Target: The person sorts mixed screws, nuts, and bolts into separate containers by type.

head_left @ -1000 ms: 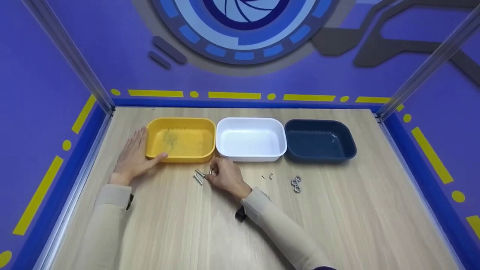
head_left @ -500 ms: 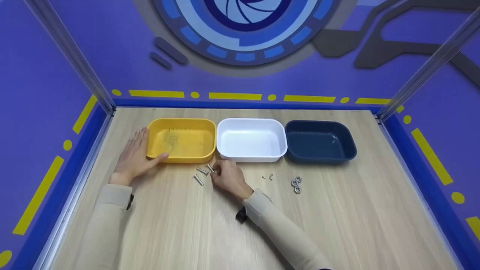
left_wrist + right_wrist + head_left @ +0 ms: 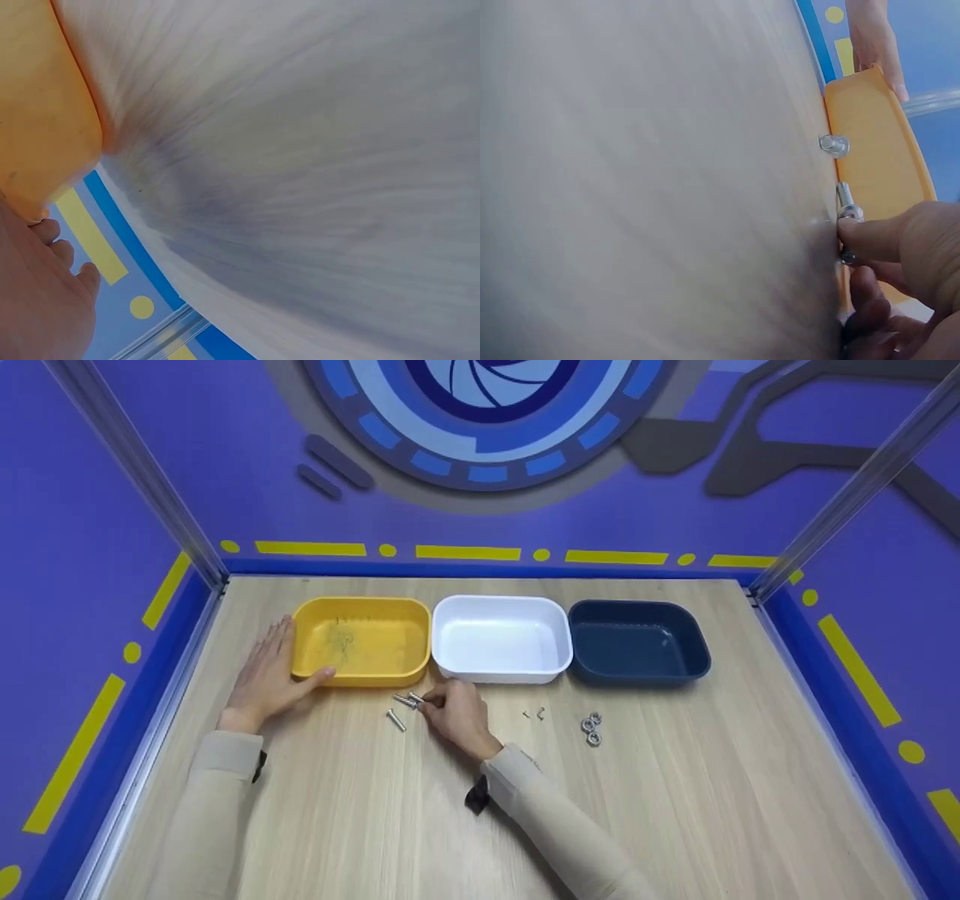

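My left hand [image 3: 266, 675] lies against the left end of the yellow bin [image 3: 361, 679], fingers extended along its side and thumb over the front rim. Just in front of that bin, my right hand [image 3: 459, 716] pinches a silver bolt [image 3: 415, 697] between thumb and fingertips. This bolt lies close against a second bolt [image 3: 403, 701]; whether they touch is hard to tell. A third bolt [image 3: 396, 720] rests on the table nearer the person. In the right wrist view, the thumb [image 3: 877, 238] covers part of the bolts, and the remaining fingers are curled below.
A white bin [image 3: 502, 678] and a dark blue bin [image 3: 641, 681] continue the row rightward. Tiny screws [image 3: 540, 713] lie in front of the white bin, and a cluster of hex nuts [image 3: 592, 729] in front of the dark one. Printed panels [image 3: 480, 525] enclose the table.
The bolt in my right hand has gone from nearly upright to tilted, then shifted left against the neighbouring bolt. My left hand stays on the yellow bin.
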